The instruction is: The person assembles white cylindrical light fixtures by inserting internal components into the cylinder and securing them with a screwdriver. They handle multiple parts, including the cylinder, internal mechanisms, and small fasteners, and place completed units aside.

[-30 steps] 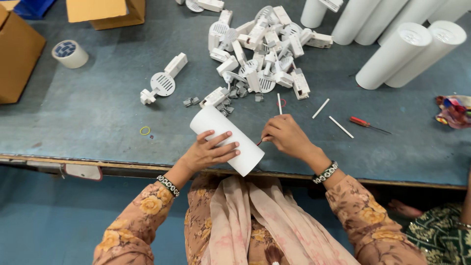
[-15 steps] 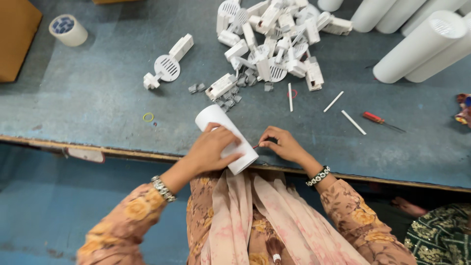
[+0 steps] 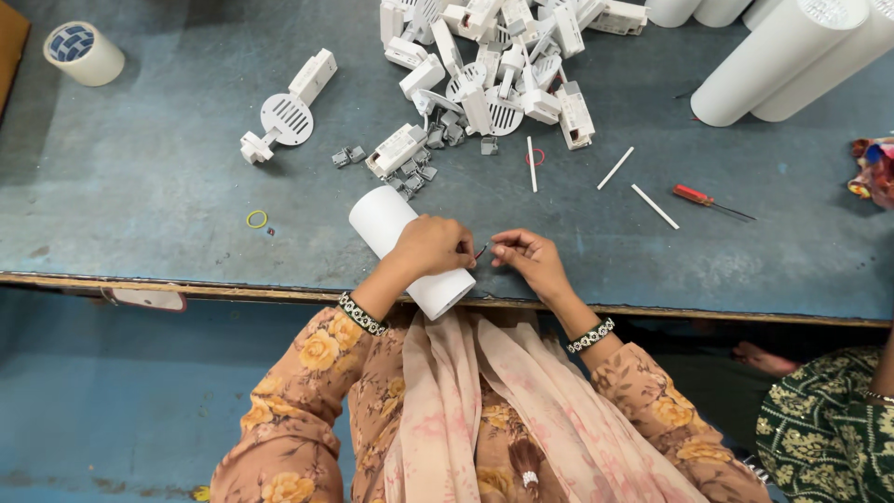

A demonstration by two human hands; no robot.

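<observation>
A white cylinder (image 3: 391, 228) lies on its side at the near edge of the blue-grey table (image 3: 168, 168). My left hand (image 3: 431, 246) rests over it and grips it. My right hand (image 3: 529, 258) is just to its right, fingers pinched on a thin reddish wire (image 3: 481, 251) that runs toward the cylinder's end. Small grey clips (image 3: 413, 175) lie scattered just beyond the cylinder.
A heap of white plastic parts (image 3: 494, 56) fills the far middle. One round grilled part (image 3: 285, 114) lies apart at the left, a tape roll (image 3: 82, 53) far left. White tubes (image 3: 782, 56), white sticks (image 3: 615, 168) and a red screwdriver (image 3: 708, 199) lie right. Another person's patterned clothing (image 3: 829, 428) shows bottom right.
The view has shifted so the table sits higher in frame. My left hand slid toward the cylinder's near end, and my right hand came in close to pinch the wire.
</observation>
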